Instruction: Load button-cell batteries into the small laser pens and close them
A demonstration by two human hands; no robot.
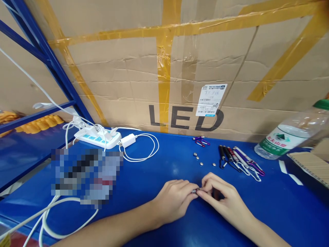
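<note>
My left hand [173, 200] and my right hand [222, 199] rest on the blue table [159, 164], fingertips meeting around a small metal keychain light [194, 191]. Both hands pinch it, the left from the left end, the right from the right end. Most of the light is hidden by my fingers. Just beyond my hands lie several small silver button cells [202, 164]. Further right lies a row of several pen-shaped keychain lights with clips [240, 158]. A small purple and red clip [202, 140] lies near the cardboard wall.
A white power strip [99, 138] with a plugged charger and looped white cables [144, 151] sits at the left. A plastic water bottle [290, 135] lies on its side at the right, beside a cardboard box edge [311, 164]. A big taped cardboard wall marked LED [185, 68] closes the back.
</note>
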